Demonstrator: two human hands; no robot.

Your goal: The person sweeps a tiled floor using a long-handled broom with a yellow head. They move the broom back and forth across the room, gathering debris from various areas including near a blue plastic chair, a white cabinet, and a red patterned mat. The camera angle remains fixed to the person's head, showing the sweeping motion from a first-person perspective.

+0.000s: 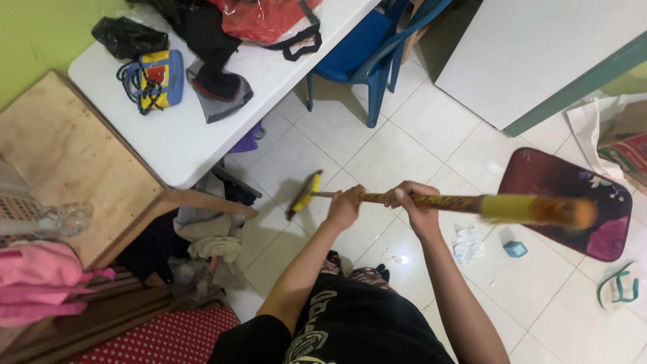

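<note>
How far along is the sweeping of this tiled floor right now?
Done: nothing shows as gathered; no swept pile is visible. In hand: the left hand and right hand both grip the broom, its head near the white table. Left: a crumpled tissue, a small blue box and white scraps lie on the tiles beside the dark red mat.

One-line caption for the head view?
Both hands, left and right, grip a broom over a white tiled floor.

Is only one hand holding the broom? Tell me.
No: the left hand and the right hand both grip the broom handle.
</note>
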